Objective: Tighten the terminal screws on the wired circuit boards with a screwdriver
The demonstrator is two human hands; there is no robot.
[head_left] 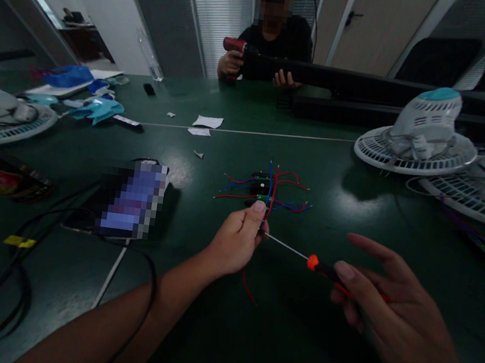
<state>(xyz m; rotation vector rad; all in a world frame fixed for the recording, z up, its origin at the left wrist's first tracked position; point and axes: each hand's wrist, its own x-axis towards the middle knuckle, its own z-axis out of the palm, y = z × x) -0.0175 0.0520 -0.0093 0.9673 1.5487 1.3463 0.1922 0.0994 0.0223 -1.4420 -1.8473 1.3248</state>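
In the head view my left hand (239,235) is closed, thumb on top, around a small wired part that is mostly hidden by the fingers. A red wire (249,286) hangs below this hand, and red and blue wires rise above it. My right hand (391,302) holds the dark handle of a screwdriver (287,246) with an orange collar, some fingers stretched out. The screwdriver's tip meets the part at my left fingertips. Just beyond the left thumb, small circuit boards (261,187) with red and blue wires lie on the green table (291,354).
A phone-like device (133,200) with cables stands at left, near a dark can (2,174). Fan assemblies (423,134) with white grilles lie at right; another fan (6,109) is at left. Paper scraps (208,121) lie ahead. Opposite, a person holds a red power drill (234,45).
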